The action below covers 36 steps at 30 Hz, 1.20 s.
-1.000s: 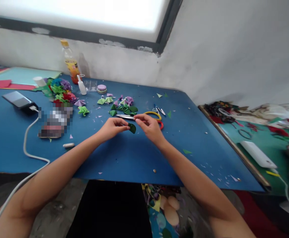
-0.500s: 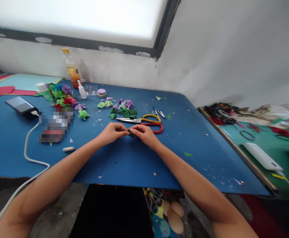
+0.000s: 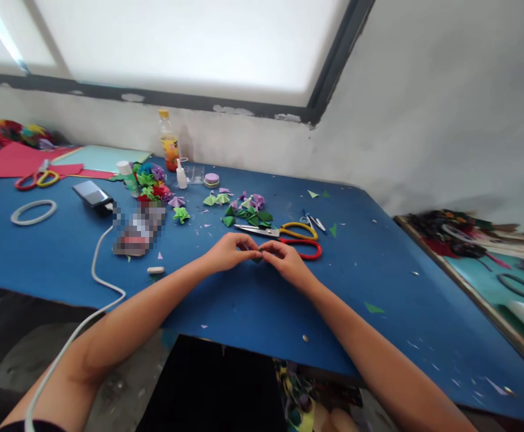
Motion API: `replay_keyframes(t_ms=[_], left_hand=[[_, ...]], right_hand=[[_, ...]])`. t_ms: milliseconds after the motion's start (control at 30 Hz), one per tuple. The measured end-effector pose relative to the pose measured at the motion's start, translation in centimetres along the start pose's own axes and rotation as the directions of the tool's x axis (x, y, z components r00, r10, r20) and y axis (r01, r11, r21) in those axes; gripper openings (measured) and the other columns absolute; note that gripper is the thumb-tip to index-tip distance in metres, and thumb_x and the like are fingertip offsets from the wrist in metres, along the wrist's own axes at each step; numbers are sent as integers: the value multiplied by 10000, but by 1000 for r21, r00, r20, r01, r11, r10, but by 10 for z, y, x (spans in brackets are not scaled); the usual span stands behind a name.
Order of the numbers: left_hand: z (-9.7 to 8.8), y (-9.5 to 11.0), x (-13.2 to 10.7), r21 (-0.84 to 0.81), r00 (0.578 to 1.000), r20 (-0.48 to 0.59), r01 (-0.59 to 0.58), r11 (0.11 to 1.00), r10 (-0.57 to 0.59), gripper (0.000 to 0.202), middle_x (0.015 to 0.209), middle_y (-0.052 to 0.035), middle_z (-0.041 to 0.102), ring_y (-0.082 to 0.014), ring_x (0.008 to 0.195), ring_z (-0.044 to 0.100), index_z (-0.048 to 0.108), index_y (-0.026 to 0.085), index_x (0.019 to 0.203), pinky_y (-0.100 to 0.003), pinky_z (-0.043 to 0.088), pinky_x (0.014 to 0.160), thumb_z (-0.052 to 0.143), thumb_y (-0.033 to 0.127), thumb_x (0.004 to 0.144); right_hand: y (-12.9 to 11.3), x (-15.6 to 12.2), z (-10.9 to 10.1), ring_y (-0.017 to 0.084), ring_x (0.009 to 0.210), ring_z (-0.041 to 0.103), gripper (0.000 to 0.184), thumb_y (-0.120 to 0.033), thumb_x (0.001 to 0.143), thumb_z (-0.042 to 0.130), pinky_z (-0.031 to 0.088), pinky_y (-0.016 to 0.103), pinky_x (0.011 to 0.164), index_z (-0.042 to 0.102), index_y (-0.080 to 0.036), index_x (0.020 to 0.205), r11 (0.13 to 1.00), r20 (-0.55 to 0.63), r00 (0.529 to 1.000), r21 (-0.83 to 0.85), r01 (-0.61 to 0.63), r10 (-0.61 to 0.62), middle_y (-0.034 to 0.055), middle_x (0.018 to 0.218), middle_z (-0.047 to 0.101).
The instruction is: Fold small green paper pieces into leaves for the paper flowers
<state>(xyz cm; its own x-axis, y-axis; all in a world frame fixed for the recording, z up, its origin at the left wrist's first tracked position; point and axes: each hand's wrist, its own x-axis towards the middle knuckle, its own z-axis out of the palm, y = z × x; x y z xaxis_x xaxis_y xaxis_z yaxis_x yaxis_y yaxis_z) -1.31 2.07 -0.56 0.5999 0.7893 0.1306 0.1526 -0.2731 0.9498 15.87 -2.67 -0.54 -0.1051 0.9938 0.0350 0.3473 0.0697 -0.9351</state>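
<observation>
Between my fingertips is a small dark green piece of paper, mostly hidden by the fingers. My left hand pinches its left side, and my right hand pinches it from the right. Both hands are just above the blue table. Right behind them lie scissors with one yellow and one red handle loop, blades pointing left. Beyond the blades is a cluster of folded green paper pieces, with folded purple paper among them.
At the back stand a drink bottle, a small white squeeze bottle and a glue stick. A phone with a white cable lies left. Crumpled paper flowers, an eraser-like white piece and paper scraps are scattered about.
The view has turned to the left, so everything sits further right in the picture. Both hands still pinch the green paper, in nearly the same place on the table.
</observation>
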Motion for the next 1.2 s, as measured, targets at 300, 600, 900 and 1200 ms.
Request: replay_keyframes(t_ms=[300, 600, 900, 1200], left_hand=[[-7, 0, 2, 38, 974, -219, -42, 998, 49, 245, 670, -7, 612, -106, 599, 515, 636, 142, 763, -225, 405, 589, 576, 379, 754], [-8, -15, 3, 318, 974, -221, 23, 948, 51, 292, 711, -21, 626, -155, 650, 554, 628, 171, 792, -271, 425, 635, 478, 421, 804], [0, -10, -3, 565, 995, -32, -56, 823, 90, 348, 999, -70, 627, -192, 791, 594, 600, 175, 1002, -333, 459, 740, 411, 427, 854], [4, -6, -4, 541, 991, 35, -129, 831, 131, 337, 1107, -84, 598, -226, 978, 570, 589, 185, 1051, -359, 446, 863, 433, 413, 860]], right_hand=[[11, 2, 4, 143, 672, 605, 210, -356, 762, 574, 479, 289, 664, 629, -164, 828, 994, 40, 997, -75, 75, -73, 31, 770, 666], [4, 33, -51, 172, 862, 609, 237, -213, 827, 448, 476, 329, 815, 619, -172, 986, 848, -406, 883, -529, -17, -236, 84, 990, 640], [41, 76, -88, 247, 932, 596, 249, -122, 659, 585, 435, 419, 887, 621, -154, 903, 820, -642, 750, -509, -261, -159, 98, 886, 633], [-3, 53, -55, 155, 1054, 551, 508, -257, 755, 549, 498, 301, 861, 394, -245, 1239, 916, -535, 747, -300, 268, -394, 73, 1197, 525]])
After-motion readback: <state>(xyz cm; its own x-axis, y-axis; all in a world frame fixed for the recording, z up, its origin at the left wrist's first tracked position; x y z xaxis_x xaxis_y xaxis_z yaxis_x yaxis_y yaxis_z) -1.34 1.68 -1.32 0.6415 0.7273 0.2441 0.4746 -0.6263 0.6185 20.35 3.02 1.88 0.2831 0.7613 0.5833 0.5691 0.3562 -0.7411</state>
